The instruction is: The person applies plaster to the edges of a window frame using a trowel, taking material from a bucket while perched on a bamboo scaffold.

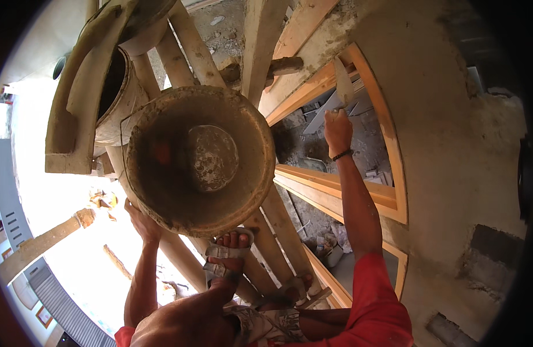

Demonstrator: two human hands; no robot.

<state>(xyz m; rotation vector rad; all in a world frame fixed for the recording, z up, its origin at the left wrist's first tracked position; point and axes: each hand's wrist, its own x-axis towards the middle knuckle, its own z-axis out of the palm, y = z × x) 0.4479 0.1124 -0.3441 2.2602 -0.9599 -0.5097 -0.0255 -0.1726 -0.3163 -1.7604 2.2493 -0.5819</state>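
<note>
The right hand (337, 132) is raised far up against the grey plastered wall (451, 144), its fingers closed round the handle of a flat steel trowel (343, 87). The blade runs straight on beyond the fingers, its long axis pointing up and away along the wall, its tip lying over the upper rail of the orange-brown wooden window frame (388, 150). The right arm is stretched almost straight from the red sleeve (376, 301), with a dark band at the wrist.

The left hand (144, 222) sits lower and to the left, at the near rim of a round, mortar-caked bucket (200, 159) that rests on the wooden scaffold poles (278, 231). It presses against the underside of the rim, fingers curled there; how firmly they grip cannot be told. The left forearm rises steeply from the lower edge with the elbow bent.

The bucket lies left of the trowel, well apart from it, so the left hand is the nearer one to the bucket and the right the nearer to the wall. A sandalled foot (229, 254) stands on a pole just near the bucket. A second dirty bucket (119, 92) sits farther left.
</note>
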